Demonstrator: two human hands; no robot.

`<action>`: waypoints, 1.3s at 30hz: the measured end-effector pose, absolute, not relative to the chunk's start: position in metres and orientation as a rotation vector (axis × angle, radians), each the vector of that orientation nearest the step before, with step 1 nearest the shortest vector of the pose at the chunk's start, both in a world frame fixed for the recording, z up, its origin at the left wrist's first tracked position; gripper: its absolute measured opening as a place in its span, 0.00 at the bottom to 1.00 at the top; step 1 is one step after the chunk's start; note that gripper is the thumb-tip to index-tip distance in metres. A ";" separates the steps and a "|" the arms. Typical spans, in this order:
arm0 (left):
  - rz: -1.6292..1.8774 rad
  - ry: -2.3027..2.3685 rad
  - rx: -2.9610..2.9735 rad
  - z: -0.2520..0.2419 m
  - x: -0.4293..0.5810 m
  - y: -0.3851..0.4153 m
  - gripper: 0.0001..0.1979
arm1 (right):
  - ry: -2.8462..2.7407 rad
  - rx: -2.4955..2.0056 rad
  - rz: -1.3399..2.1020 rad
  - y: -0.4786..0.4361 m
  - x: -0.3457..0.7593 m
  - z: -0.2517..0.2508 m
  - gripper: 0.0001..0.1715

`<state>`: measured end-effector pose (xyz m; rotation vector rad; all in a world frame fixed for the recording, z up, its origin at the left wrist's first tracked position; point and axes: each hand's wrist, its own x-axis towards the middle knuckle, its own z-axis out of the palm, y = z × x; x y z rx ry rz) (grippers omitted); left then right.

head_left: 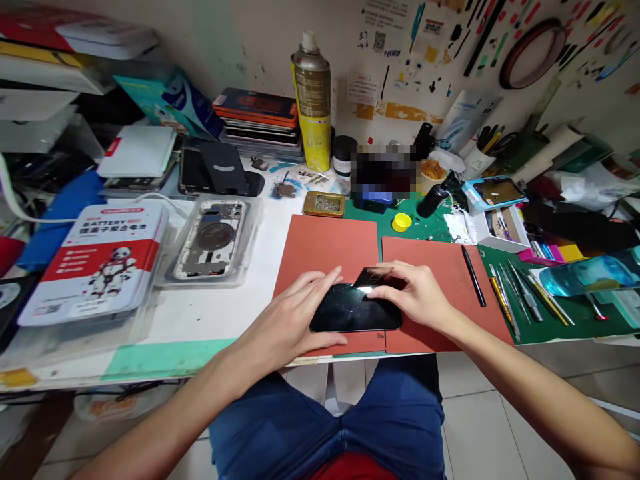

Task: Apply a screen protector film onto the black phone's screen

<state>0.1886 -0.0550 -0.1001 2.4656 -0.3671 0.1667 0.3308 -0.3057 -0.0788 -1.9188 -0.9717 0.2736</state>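
A phone (350, 313) with a glossy dark face lies sideways on the two reddish-brown mats, across the seam between them. My left hand (287, 323) grips its left end, the thumb along the near edge and the fingers at the far edge. Pinched between the thumb and fingers of my right hand (423, 293) is a thin dark card (369, 276), tilted over the phone's far edge. Its lower edge is close to the phone; whether they touch I cannot tell. The right fingers partly cover the card and the phone's right end.
An opened phone housing (213, 233) sits in a clear tray at left, beside a white-and-red battery box (95, 260). A spray can (313, 100) stands behind the left mat (330, 243). Right of the right mat (450, 267) lie a black pen (473, 275) and several tweezers (520, 293).
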 end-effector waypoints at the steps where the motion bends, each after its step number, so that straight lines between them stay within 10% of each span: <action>1: 0.159 -0.370 2.475 -0.099 0.187 -0.054 0.55 | -0.927 -1.923 0.263 -0.314 0.336 -0.076 0.16; 5: 0.185 -0.359 2.512 -0.098 0.181 -0.048 0.49 | -0.524 -2.066 -0.353 -0.345 0.396 -0.072 0.17; 10: 0.262 -0.366 2.528 -0.101 0.179 -0.045 0.46 | -0.270 -2.356 -0.499 -0.339 0.493 -0.091 0.50; 22: 0.312 -0.343 2.544 -0.102 0.180 -0.048 0.46 | -0.813 -2.253 -0.673 -0.361 0.417 -0.063 0.28; 39: 0.282 -0.342 2.513 -0.104 0.181 -0.047 0.49 | -1.749 -2.377 -0.810 -0.360 0.331 -0.048 0.35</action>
